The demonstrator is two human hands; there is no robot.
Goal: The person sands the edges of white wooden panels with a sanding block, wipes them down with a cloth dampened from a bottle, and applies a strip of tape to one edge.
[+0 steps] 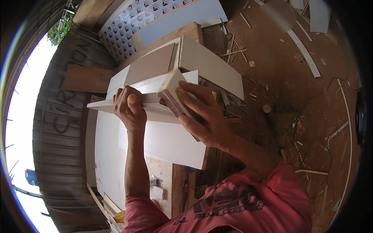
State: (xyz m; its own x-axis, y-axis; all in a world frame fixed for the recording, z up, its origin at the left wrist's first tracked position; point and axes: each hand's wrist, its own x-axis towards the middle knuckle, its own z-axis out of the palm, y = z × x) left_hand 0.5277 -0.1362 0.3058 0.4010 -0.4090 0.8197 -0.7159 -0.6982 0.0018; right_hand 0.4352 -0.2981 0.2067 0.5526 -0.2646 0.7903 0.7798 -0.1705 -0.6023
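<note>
My left hand (131,106) is closed round the edge of a narrow white panel (161,112), which is held tilted above the worktable. The fingers wrap over its far side and the thumb lies on top. My right hand (204,114) grips a rectangular block (171,83) with a pale face and a brown side. That block is against the right end of the panel's edge; whether it is a separate piece is hard to make out. Beneath both hands lies a large white board (175,143) on the worktable (108,155).
Beyond the hands rest a brownish panel (149,64) and a larger cream panel (210,66). Patterned sheeting (128,33) leans at the back. A corrugated metal wall (58,116) runs along the left. Offcuts and thin strips (305,52) litter the brown floor to the right.
</note>
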